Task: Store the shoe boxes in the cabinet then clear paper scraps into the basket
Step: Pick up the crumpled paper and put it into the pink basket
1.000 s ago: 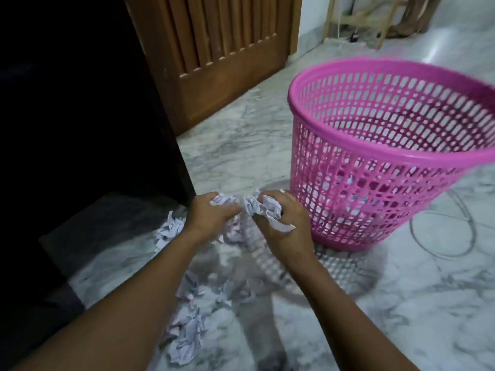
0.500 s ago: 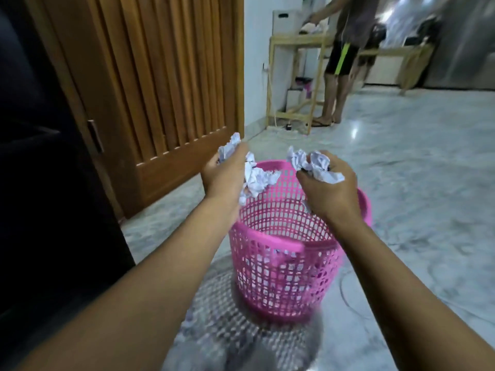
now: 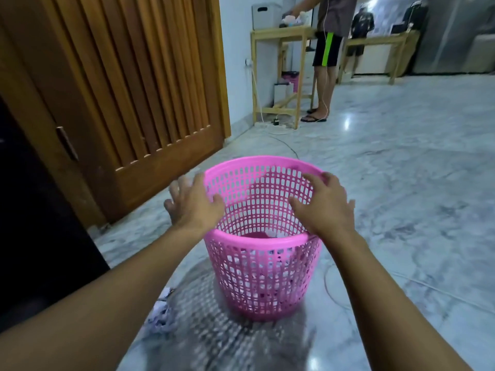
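Both hands, left (image 3: 194, 203) and right (image 3: 322, 207), hover empty with fingers spread above the basket (image 3: 263, 274), remaining paper scraps (image 3: 162, 315) lying at seven o'clock, nearer the left.

We have one view only, from a wide-angle camera worn on our head, so no second view shares any part of the scene. It looks forward and steeply down along both forearms, which enter from the bottom corners and meet near the middle of the frame. Our left hand (image 3: 194, 203) and right hand (image 3: 322, 207) sit close to the lens, spread open, and just beyond and below them we look into the pink basket (image 3: 263, 279). Well past the hands the marble floor (image 3: 401, 162) stretches away to a wooden table (image 3: 281, 33).
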